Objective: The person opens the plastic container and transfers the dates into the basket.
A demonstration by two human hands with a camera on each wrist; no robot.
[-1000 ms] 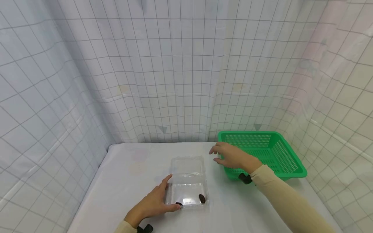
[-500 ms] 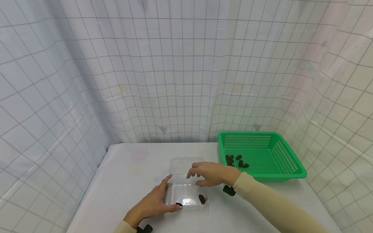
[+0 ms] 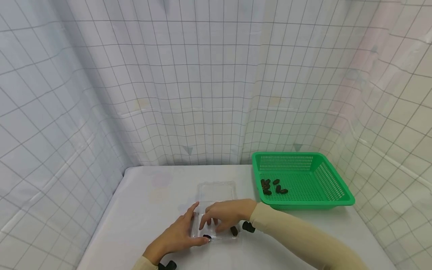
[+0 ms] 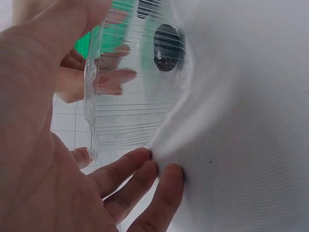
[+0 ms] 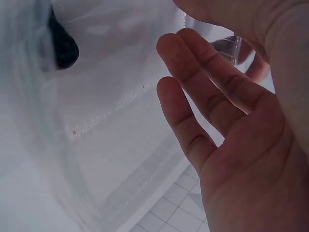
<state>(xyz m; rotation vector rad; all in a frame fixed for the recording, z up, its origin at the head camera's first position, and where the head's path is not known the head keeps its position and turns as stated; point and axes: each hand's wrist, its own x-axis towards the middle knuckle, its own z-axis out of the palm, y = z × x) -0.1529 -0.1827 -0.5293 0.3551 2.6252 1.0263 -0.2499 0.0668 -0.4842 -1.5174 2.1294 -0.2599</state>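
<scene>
Left hand [image 3: 175, 237] rests spread against the clear container [image 3: 216, 210] side; right hand [image 3: 224, 215], fingers relaxed, reaches inside above the dark pieces [image 3: 234, 230].

Clear plastic clamshell container [image 3: 216, 210], lid flipped open flat behind the tray, lying on the white surface [image 3: 152, 210]. Tray walls ribbed, see-through. Left hand [image 3: 175, 236] fingers [image 4: 145, 169] rest against the tray's left wall, thumb along its rim. Right hand [image 3: 224, 215] fingers [image 5: 193, 96] reach down into the tray, relaxed, nothing pinched. Two small dark oval pieces in the tray: one [image 3: 207, 236] at the front edge just beside the left fingertips, the other [image 3: 234, 230] at the front right corner, just right of the right fingers.
</scene>
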